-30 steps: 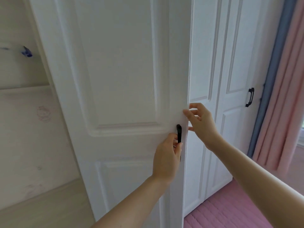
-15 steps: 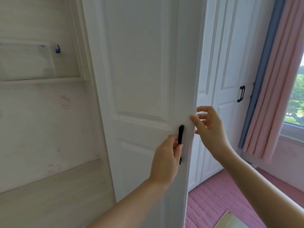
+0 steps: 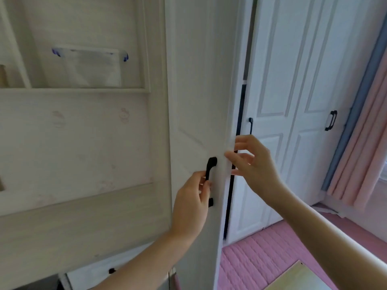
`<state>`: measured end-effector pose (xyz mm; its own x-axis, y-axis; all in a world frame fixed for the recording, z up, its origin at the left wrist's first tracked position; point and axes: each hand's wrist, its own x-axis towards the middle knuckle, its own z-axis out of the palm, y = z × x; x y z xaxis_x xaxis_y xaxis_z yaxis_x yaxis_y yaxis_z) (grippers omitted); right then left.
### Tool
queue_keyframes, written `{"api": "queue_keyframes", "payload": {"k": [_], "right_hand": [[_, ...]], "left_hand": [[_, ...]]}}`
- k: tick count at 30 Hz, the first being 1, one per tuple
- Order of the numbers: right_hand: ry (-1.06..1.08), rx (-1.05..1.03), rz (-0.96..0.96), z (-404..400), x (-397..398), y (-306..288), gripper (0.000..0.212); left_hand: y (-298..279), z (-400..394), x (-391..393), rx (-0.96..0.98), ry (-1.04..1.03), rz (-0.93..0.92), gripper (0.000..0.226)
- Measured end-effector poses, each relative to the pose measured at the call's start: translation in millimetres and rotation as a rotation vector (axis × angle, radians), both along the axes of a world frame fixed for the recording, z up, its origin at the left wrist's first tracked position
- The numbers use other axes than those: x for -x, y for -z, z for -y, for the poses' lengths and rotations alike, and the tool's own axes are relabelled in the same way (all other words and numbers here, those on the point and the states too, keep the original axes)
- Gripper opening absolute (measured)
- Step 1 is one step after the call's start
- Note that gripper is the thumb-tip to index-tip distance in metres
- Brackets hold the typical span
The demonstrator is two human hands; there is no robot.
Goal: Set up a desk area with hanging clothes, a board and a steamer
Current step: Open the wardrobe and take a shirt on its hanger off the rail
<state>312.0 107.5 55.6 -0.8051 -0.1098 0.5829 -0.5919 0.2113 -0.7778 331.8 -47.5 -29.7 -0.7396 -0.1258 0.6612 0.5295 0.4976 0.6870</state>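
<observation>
Door [image 3: 196, 105] in front of me, white and panelled, seen nearly edge-on. My left hand [image 3: 191, 203] is on its black handle [image 3: 210, 174], fingers curled round the lower part of the bar, thumb lying alongside. My right hand [image 3: 254, 166] is at the door's free edge, fingers spread and slightly bent; the fingertips [image 3: 228, 154] touch the edge without closing on it. A dark gap [image 3: 232, 185] runs down between this door and the next white doors [image 3: 293, 101], which are shut and carry two more black handles. To the left is a pale wooden unit [image 3: 73, 143] with a shelf [image 3: 73, 90], and on the shelf a clear box [image 3: 90, 66] with blue clips at its ends. Pink matting [image 3: 261, 252] covers the floor at lower right, and a pale wooden corner [image 3: 297, 277] pokes into the bottom edge there. Pink curtains [image 3: 364, 143] with a blue strip hang at far right. Clothes, board and steamer are nowhere in my view.
</observation>
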Motion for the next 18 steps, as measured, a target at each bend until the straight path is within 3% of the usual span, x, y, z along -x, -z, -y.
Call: {"api": "queue_keyframes", "payload": {"k": [9,18], "right_hand": [[-0.157,-0.143,-0.019,80.8,-24.0,-10.6,0.041],[-0.234,-0.041,0.067,70.3,-23.1,-9.9,0.039]], "left_hand": [[1.9,67.4,-38.1,-0.001,-0.251,0.010,0.023],[13.3,54.7,-47.5,0.022,-0.249,-0.028,0.035]]}}
